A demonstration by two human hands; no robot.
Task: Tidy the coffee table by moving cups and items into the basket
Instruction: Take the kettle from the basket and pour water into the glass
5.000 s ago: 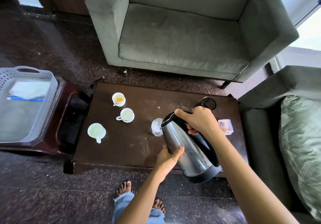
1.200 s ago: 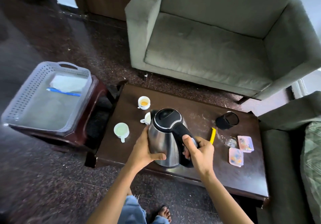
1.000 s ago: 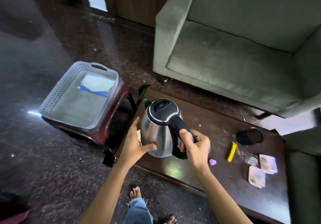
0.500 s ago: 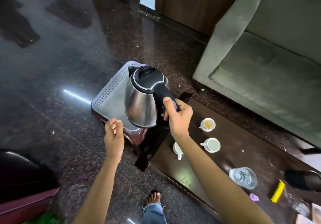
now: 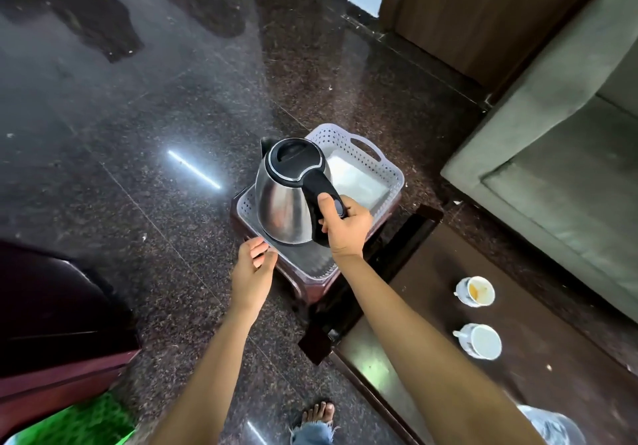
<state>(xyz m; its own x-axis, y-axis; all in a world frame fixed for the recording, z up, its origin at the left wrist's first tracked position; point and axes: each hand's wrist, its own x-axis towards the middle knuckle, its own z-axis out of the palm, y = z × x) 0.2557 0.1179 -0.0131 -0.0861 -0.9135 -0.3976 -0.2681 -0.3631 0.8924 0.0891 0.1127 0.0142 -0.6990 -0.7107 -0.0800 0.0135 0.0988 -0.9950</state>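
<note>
A steel kettle point(image 5: 281, 203) with a black lid and handle sits low inside the white perforated basket point(image 5: 359, 149), near its front end. My right hand point(image 5: 348, 225) is shut on the kettle's black handle. My left hand point(image 5: 253, 268) hovers open at the basket's near left corner, just off the kettle's base. Whether the kettle rests on the basket floor I cannot tell. Two white cups, one with orange residue point(image 5: 475, 291) and one pale inside point(image 5: 480, 341), stand on the dark coffee table point(image 5: 552, 358). A clear glass point(image 5: 552, 425) shows at the bottom right.
The basket rests on a small dark wooden stool point(image 5: 307, 289). White folded cloth point(image 5: 355, 182) lies at the basket's far end. A grey armchair point(image 5: 552, 140) stands to the right, dark furniture point(image 5: 58, 323) at the left, polished stone floor around. My bare foot point(image 5: 319, 413) is below.
My right hand carried the kettle from the coffee table leftward and lowered it into the basket. My left hand let go of the kettle's body and now hovers by the basket corner.
</note>
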